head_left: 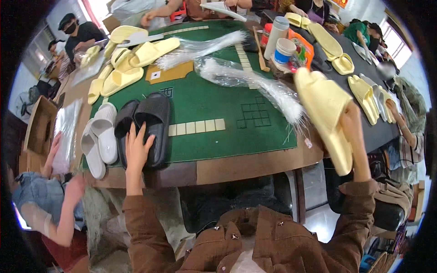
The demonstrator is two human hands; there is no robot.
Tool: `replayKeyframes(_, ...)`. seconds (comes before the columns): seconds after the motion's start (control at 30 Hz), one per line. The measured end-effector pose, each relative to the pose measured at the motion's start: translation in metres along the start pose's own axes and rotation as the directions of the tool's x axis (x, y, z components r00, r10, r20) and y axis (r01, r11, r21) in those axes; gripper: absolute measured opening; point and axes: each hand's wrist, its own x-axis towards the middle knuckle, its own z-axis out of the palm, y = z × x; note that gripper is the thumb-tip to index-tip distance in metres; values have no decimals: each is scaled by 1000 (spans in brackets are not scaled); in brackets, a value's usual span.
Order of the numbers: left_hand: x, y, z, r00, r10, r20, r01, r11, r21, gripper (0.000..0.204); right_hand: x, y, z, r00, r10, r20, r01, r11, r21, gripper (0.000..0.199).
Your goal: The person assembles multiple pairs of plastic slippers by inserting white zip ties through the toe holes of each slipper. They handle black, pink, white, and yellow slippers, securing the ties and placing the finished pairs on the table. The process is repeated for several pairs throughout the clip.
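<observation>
My left hand (135, 146) lies with spread fingers over a pair of black slide slippers (157, 107) at the table's near left. Its fingertips reach in at their foot openings. Beside them, to the left, is a pair of pale grey-white slides (108, 136). Off the table's right side, my right hand (352, 125) grips a pale yellow slide slipper (318, 98), toe end up and tilted. The fingers are partly hidden at the strap opening, and I cannot tell whether a second slipper is pressed against it.
On the green mat (205, 150) lie bundles of clear plastic ties (255, 82), a cardboard piece (169, 73) and several yellow slides (123, 79). Bottles and a white tub (285, 50) stand at the back right. A dark table (355, 59) holds more slides. Co-workers sit around.
</observation>
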Motion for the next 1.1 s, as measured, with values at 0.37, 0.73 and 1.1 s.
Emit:
replayKeyframes(0.37,24,-83,-14,997,-69,-33,73,989,126,48,-60,-34,215,888,-89,452,74,996,52,42)
replayKeyframes(0.73,-25,105,-25,966,158,-205,-226,901,-370,27,1,-65,168,890,-85,448,31,991,127,24)
replayKeyframes(1.1,-54,238,26,922,387,-20,-363,846,-391,57,67,-9,303,884,-91,459,261,909,-324,19)
